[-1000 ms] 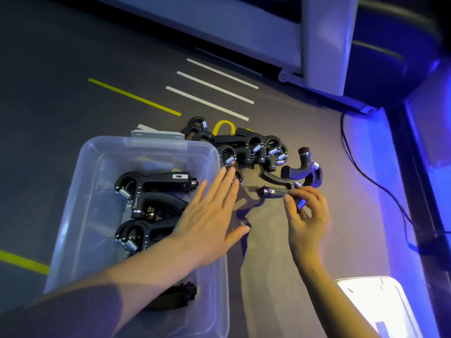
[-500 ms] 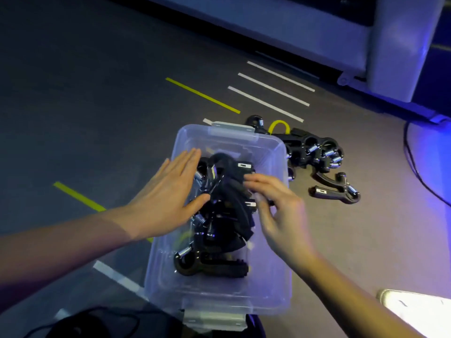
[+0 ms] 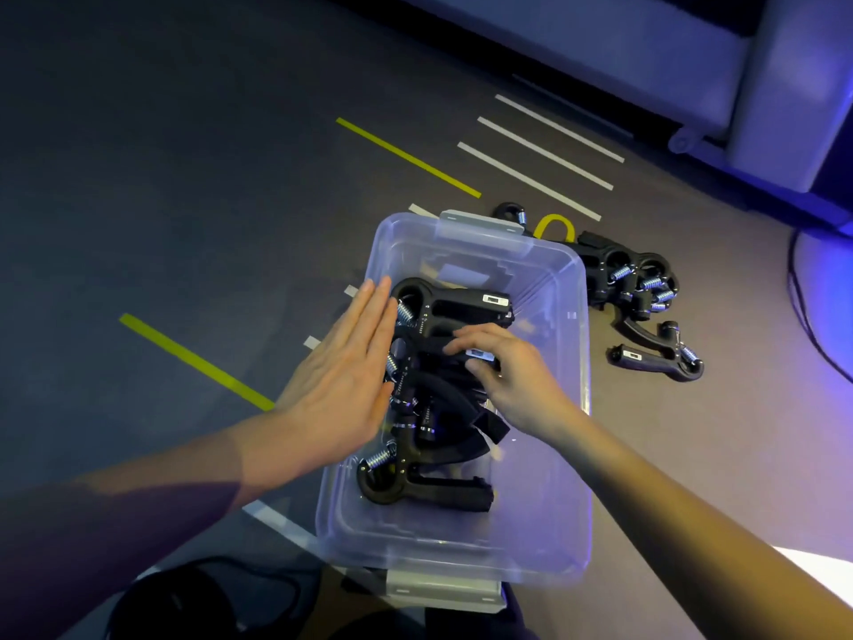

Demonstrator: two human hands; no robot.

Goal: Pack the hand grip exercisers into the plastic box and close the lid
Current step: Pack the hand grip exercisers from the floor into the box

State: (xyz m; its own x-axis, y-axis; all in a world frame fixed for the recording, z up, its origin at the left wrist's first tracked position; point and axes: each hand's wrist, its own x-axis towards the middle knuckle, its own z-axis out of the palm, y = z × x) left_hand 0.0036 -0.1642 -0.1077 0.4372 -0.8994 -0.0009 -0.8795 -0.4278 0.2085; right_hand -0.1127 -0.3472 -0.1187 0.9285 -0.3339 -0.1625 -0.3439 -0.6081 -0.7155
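A: What is being shown inside the plastic box?

B: A stack of black hand grip exercisers is being held in it. The left hand is being kept flat, fingers straight and together, against the spring side of the stack. The right hand is being rested on top, with a handle being pinched between its curled fingertips and thumb.

A: Is any writing being made out?

B: Small white labels are being shown on the handles, but the print is too small to be read.

A: And outside the box?

B: More exercisers are being left on the floor just right of the box: a loose pile and, nearer, a single exerciser. Yellow and white tape lines are being crossed by the view.
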